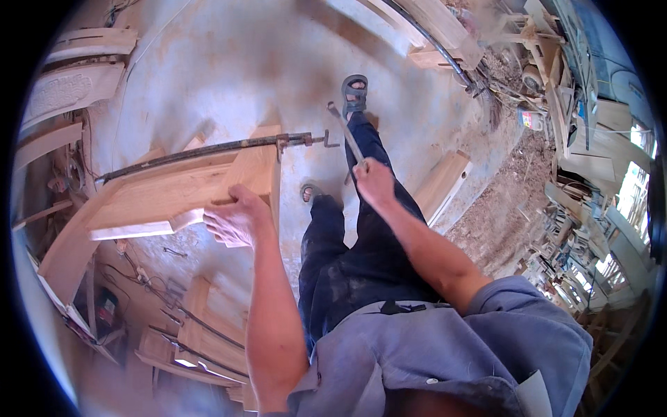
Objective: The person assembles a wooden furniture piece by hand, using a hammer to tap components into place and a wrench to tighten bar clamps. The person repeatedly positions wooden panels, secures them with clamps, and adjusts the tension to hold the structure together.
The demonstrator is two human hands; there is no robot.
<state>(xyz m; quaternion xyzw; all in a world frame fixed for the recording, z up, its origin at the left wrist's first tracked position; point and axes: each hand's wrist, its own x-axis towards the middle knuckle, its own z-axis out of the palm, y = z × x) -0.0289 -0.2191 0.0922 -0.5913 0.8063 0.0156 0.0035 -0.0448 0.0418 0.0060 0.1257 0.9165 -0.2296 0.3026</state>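
Note:
A pale wooden frame [160, 197] made of joined boards stands at my left, one lower edge cut in a stepped curve. My left hand [238, 217] is closed over its near right part, the fingers along the edge. Across the frame's far side runs a long dark bar clamp [201, 151], its screw and bent crank handle at the right end. In front of my thigh, my right hand [375, 182] is wrapped round a metal rod with a thicker end [345, 131], which points up and forward, apart from the clamp. What that end is for cannot be made out.
Another wooden piece [445, 186] lies on the floor right of my legs. More clamped boards [208, 326] sit at the lower left, with boards [438, 31] and a bar at the far right. Wood shavings [497, 222] and offcuts heap along the right side. Carved panels [73, 90] stand at the left.

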